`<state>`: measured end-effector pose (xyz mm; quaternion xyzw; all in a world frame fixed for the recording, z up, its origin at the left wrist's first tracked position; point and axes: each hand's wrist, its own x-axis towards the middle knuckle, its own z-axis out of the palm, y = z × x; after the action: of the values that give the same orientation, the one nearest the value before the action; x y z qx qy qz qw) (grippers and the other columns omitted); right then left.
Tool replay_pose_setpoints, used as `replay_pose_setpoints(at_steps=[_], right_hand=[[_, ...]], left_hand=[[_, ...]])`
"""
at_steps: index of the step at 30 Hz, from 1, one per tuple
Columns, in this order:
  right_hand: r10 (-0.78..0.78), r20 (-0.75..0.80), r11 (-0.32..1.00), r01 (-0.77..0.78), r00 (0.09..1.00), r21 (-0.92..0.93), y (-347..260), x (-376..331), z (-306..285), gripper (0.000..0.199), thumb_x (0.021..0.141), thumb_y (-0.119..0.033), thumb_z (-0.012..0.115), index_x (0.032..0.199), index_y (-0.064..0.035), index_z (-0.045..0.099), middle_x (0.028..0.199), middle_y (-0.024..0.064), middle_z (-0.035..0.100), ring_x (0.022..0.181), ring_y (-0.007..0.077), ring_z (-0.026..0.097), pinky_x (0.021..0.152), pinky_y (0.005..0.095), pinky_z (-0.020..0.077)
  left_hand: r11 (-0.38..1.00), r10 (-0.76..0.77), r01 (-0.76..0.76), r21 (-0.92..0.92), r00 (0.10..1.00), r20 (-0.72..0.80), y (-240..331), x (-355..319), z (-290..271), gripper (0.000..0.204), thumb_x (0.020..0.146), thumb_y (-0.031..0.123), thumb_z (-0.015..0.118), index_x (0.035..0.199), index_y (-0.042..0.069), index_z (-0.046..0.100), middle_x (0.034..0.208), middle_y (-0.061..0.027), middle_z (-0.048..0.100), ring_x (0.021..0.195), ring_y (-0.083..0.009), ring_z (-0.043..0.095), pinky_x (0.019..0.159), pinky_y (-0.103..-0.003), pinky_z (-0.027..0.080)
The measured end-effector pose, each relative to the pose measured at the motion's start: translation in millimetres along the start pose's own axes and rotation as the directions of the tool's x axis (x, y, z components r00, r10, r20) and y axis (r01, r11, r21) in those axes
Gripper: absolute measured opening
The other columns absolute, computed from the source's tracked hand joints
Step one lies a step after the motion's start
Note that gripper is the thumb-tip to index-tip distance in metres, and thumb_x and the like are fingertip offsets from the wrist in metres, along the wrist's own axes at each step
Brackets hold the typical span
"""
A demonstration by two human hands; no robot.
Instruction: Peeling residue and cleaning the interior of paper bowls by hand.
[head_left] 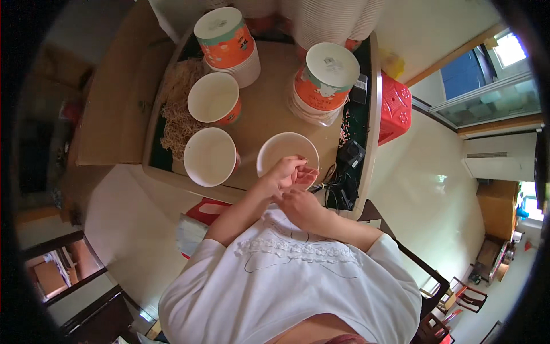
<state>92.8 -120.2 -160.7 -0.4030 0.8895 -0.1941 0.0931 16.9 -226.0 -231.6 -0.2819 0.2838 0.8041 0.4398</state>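
Note:
A white paper tub point(275, 149) stands mouth up at the table's near edge. Over its near rim is my left hand point(293, 173), palm turned partly up and fingers curled in; whatever they hold is too small to make out. Close against its wrist lies my right hand point(301, 207), fingers bent and pressed together, their tips partly hidden. To the left, two more open paper tubs, a near one point(209, 157) and a farther one point(213, 97), stand one behind the other, white inside with orange outsides.
Upside-down stacks of orange tubs stand at the back left point(229, 43) and right point(326, 86). Shredded paper straw point(177, 123) lies along the left edge. Small black devices point(350, 153) with cables, plus pink bits point(345, 129), lie at right. A red stool point(395, 109) stands beyond the table.

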Motion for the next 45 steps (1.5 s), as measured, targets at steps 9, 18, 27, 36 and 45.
replay_pose_setpoints(at_steps=[9,18,27,36,45], right_hand=[[0.305,-0.101,0.938,-0.281,0.947,0.202,111,38,-31,0.014,0.081,-0.013,0.059,0.092,-0.0052,0.060,0.082,0.0147,0.062,0.077,0.0342,0.061,0.065,0.0382,0.0490],[0.350,0.031,0.915,-0.349,0.936,0.203,117,38,-10,0.012,0.075,-0.011,0.064,0.085,-0.0062,0.061,0.075,0.0102,0.064,0.075,0.0294,0.062,0.073,0.0376,0.0501],[0.419,0.052,0.739,-0.374,0.906,0.560,127,37,-10,0.012,0.080,-0.006,0.060,0.089,0.0001,0.063,0.075,0.0082,0.066,0.072,0.0131,0.065,0.066,0.0258,0.0499],[0.389,0.031,0.734,-0.330,0.921,0.593,114,25,-13,0.010,0.080,-0.004,0.061,0.088,0.0004,0.066,0.078,0.0090,0.067,0.068,0.0129,0.061,0.064,0.0266,0.0485],[0.460,-0.118,0.747,-0.312,0.880,0.587,102,16,3,0.011,0.081,-0.007,0.063,0.089,-0.0020,0.068,0.080,0.0073,0.059,0.068,0.0139,0.057,0.060,0.0255,0.0448]], left_hand=[[0.696,0.530,-0.505,0.510,0.841,0.109,-18,18,-24,0.006,0.094,0.011,0.044,0.096,0.005,0.045,0.065,-0.0035,0.049,0.050,-0.0102,0.046,0.042,-0.023,0.035],[0.423,0.820,-0.736,0.529,0.559,0.122,-30,32,-37,0.016,0.087,0.013,0.059,0.088,0.003,0.047,0.068,-0.0035,0.051,0.056,-0.0104,0.051,0.051,-0.026,0.042],[-0.372,0.691,-0.535,0.758,0.386,0.611,-22,-22,-29,0.025,0.073,0.009,0.068,0.098,0.012,0.067,0.074,-0.0099,0.049,0.067,-0.0240,0.056,0.058,-0.036,0.046],[-0.728,0.594,-0.082,0.681,0.421,0.686,-26,-30,-17,0.028,0.083,0.018,0.056,0.110,0.023,0.061,0.082,-0.0056,0.051,0.072,-0.0205,0.060,0.057,-0.034,0.052],[-0.696,0.562,-0.225,0.682,0.420,0.713,-18,-33,-25,0.024,0.081,0.020,0.057,0.103,0.025,0.063,0.075,-0.0039,0.050,0.068,-0.0216,0.059,0.056,-0.035,0.051]])
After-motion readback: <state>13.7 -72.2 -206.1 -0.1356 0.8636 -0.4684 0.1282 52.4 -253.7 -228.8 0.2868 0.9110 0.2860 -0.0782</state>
